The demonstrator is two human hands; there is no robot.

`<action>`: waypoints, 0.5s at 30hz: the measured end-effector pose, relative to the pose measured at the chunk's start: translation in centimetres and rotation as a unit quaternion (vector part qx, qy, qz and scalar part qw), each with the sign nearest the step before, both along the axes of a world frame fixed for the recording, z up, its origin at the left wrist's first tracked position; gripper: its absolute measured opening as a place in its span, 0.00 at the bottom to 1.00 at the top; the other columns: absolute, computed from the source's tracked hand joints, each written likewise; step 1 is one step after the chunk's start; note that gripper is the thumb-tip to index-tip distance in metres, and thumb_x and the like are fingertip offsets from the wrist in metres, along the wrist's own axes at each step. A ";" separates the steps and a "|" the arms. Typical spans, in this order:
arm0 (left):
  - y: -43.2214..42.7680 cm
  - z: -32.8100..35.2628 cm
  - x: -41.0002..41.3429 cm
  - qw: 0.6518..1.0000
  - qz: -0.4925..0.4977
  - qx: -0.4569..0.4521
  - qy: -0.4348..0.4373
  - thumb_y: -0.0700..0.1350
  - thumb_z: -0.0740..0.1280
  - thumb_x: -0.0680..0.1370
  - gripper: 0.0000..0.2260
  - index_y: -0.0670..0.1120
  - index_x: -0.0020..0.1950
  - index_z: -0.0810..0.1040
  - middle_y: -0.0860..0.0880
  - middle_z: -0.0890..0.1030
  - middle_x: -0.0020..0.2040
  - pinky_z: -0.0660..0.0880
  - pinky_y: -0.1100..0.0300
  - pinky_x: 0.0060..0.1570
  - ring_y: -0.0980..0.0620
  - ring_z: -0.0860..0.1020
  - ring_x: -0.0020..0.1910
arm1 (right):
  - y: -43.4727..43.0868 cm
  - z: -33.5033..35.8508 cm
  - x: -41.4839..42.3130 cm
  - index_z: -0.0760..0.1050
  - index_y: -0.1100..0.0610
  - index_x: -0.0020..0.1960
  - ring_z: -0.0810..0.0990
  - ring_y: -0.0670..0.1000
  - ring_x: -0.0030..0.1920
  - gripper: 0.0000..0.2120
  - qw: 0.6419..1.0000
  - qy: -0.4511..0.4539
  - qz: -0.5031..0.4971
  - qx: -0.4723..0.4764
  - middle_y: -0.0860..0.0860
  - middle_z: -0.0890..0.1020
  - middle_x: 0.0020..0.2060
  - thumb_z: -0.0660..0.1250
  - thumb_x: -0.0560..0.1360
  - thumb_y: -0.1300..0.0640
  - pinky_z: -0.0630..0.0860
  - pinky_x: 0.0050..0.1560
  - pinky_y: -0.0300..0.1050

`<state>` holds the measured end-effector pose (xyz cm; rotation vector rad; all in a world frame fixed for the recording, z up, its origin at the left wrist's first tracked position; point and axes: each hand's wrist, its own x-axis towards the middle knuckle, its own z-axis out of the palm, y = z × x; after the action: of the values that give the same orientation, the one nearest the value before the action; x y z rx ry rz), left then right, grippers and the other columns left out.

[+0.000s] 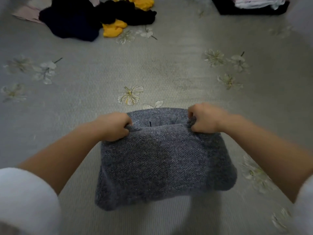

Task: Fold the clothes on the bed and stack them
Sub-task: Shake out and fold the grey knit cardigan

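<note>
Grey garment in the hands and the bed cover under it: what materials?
Grey garment: looks like chunky knit, wool or acrylic, matte and fuzzy; coarse heathered loops show. Bed cover: likely woven fabric, matte, fine ribbed lines with printed or embroidered flowers.

I see the left hand (113,126) and right hand (205,118) each gripping a far corner of a folded grey knit garment (160,160) on the floral bedcover (152,70). Unfolded black and yellow clothes (94,17) lie far left; a folded stack (254,4) sits far right.
</note>
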<state>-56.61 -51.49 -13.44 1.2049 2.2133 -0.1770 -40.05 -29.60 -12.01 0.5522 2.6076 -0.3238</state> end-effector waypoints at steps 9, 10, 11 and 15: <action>3.1 -7.2 -4.7 0.981 0.031 0.118 0.152 0.39 0.61 0.75 0.09 0.45 0.54 0.75 0.45 0.77 0.51 0.70 0.54 0.41 0.43 0.76 0.51 | 2.4 -7.0 -3.9 0.70 0.60 0.57 0.75 0.61 0.52 0.10 0.992 0.099 -0.038 0.072 0.58 0.75 0.54 0.61 0.76 0.61 0.72 0.46 0.50; 3.5 -7.6 -5.4 0.974 0.030 0.141 0.175 0.39 0.62 0.75 0.09 0.45 0.54 0.76 0.44 0.77 0.51 0.70 0.53 0.41 0.42 0.76 0.50 | 2.8 -7.5 -4.2 0.71 0.61 0.57 0.75 0.62 0.51 0.10 0.987 0.129 -0.048 0.081 0.59 0.75 0.54 0.61 0.77 0.61 0.73 0.47 0.52; 3.9 -7.9 -6.1 0.967 0.034 0.162 0.195 0.39 0.62 0.74 0.09 0.44 0.54 0.76 0.43 0.78 0.50 0.69 0.52 0.42 0.41 0.76 0.50 | 3.2 -8.0 -4.6 0.71 0.62 0.57 0.75 0.62 0.51 0.10 0.982 0.155 -0.052 0.095 0.59 0.75 0.53 0.60 0.77 0.61 0.72 0.48 0.54; 5.0 -9.0 -6.9 0.939 0.094 0.223 0.246 0.40 0.61 0.78 0.15 0.46 0.63 0.74 0.43 0.77 0.59 0.66 0.43 0.57 0.42 0.73 0.60 | 3.9 -9.8 -5.8 0.68 0.58 0.67 0.69 0.58 0.64 0.18 0.973 0.179 -0.098 0.108 0.55 0.71 0.66 0.57 0.81 0.52 0.64 0.61 0.53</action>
<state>-63.55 -46.54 -22.46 1.2685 2.9066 0.1282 -45.84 -25.71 -21.78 0.9027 2.9629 -0.2181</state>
